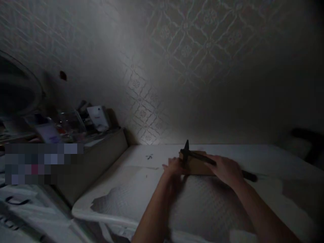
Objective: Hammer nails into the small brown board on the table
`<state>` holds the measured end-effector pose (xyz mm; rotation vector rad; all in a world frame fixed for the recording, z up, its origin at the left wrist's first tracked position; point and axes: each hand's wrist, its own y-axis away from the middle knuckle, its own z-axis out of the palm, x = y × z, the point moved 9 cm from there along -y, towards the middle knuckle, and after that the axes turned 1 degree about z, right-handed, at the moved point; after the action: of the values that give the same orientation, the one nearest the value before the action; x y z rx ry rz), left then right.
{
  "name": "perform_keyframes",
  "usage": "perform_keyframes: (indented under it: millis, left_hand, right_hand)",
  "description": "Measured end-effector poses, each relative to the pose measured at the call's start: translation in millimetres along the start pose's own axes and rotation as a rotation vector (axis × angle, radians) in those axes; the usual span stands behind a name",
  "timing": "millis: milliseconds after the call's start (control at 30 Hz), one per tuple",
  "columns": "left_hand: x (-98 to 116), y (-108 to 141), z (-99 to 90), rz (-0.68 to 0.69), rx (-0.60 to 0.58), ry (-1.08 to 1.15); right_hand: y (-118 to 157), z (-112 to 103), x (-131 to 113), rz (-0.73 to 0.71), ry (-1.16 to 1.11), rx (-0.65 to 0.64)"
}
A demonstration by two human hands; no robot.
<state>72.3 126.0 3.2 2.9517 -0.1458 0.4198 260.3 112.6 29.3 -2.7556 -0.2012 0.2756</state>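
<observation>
A hammer (201,157) with a dark head and dark handle is in my right hand (226,170), whose fingers wrap round the handle. The handle's end sticks out to the right beyond the hand. The hammer head is over the left end of a brown block (199,167), which looks like wood or cardboard. My left hand (174,166) grips that left end, with its fingers partly hidden by the dimness. Whether the head touches the block, I cannot tell. Several small dark pieces (149,157), perhaps nails, lie on the white table (136,157) left of my hands.
On the left a dresser (93,168) carries a round mirror (19,86), a white box (98,116), a clear container (72,123) and bottles. A patterned wall (177,84) rises behind the table. Something dark and blurred (307,138) stands at the right. The light is dim.
</observation>
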Motion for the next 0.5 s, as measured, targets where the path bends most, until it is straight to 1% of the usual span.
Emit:
perform_keyframes:
  millis: [67, 167, 300, 500]
  left_hand:
    - [-1.7, 0.9, 2.5, -0.019, -0.028, 0.015]
    - [-0.9, 2.2, 1.7, -0.012, -0.018, 0.034]
    - [1.9, 3.4, -0.9, 0.008, 0.007, 0.024]
    - [2.3, 4.4, -1.3, 0.004, -0.007, 0.028]
  right_hand:
    - [-0.4, 0.9, -0.1, -0.006, -0.003, -0.002]
    - [-0.7, 2.7, 0.7, -0.006, -0.008, -0.009]
    - [0.3, 0.7, 1.1, -0.004, -0.018, 0.014]
    - [1.1, -1.1, -0.7, -0.013, -0.035, 0.014]
